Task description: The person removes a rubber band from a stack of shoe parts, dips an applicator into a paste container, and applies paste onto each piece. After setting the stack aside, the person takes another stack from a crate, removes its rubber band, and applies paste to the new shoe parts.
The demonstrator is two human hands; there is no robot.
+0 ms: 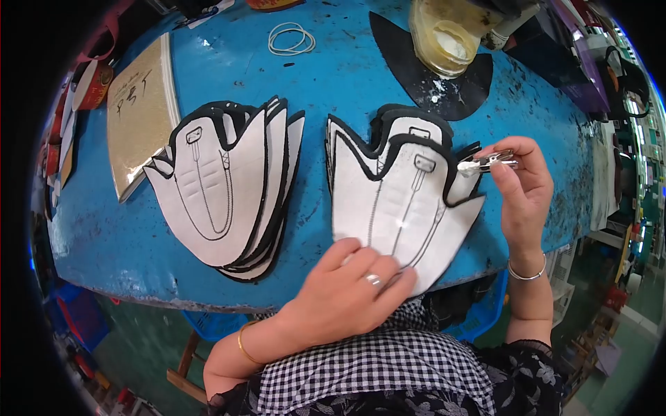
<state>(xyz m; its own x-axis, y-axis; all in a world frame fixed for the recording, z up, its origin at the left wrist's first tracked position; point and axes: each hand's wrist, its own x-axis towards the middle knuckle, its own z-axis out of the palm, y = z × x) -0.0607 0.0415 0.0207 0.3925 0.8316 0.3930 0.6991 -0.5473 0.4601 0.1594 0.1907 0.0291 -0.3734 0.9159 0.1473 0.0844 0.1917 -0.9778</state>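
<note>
My left hand point(357, 288) lies with curled fingers over the lower end of the top white piece point(409, 208), which has black edging and a printed zipper pattern. This piece rests on a stack of similar ones at the table's front edge. My right hand point(524, 180) pinches a metal clip-like tool point(501, 161), its white-coated tip at the piece's upper right edge. Another stack of white pieces with black edges point(208, 187) lies to the left, apart from both hands.
Behind are a yellowish jar point(447, 45) with white paste on a black sheet point(388, 45), and pale rubber bands point(291, 39). A notebook point(142, 104) lies at the left, near a tape roll point(92, 84). Blue crates point(83, 315) stand below the table edge.
</note>
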